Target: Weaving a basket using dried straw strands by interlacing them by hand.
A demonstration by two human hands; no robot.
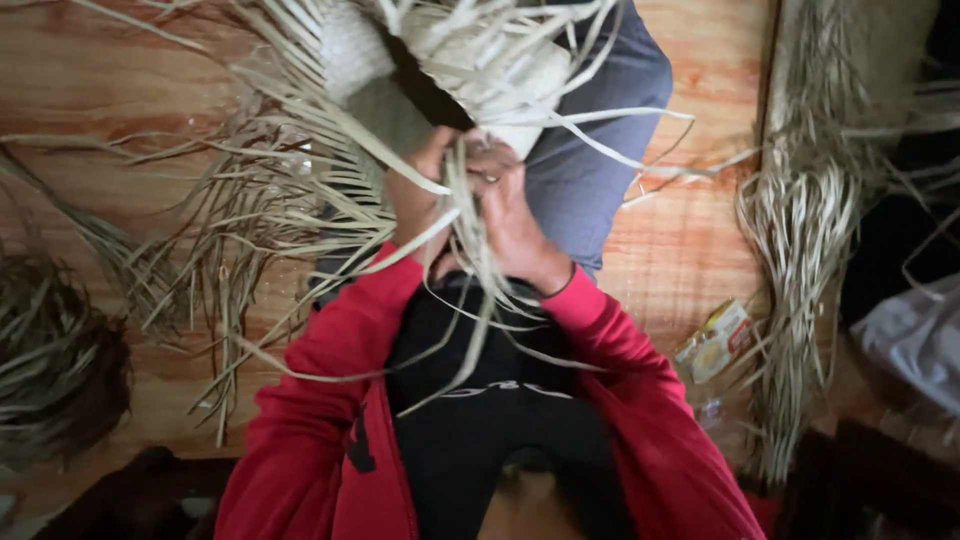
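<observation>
Both left hand (418, 195) and right hand (512, 225) seemingly pinch pale dried palm-leaf strips (462, 215), tensioning the woven pale palm-strip basket (500, 60) on the lap

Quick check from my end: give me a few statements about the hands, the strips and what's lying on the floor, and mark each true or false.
1. Both hands work pale strips at the woven piece. True.
2. The left hand lies flat on the floor. False: it is raised in the strips beside the right hand.
3. A bundle of strips lies on the person's right. True.
4. The sleeves are blue. False: they are red.
5. A small packet lies by the bundle. True.
</observation>
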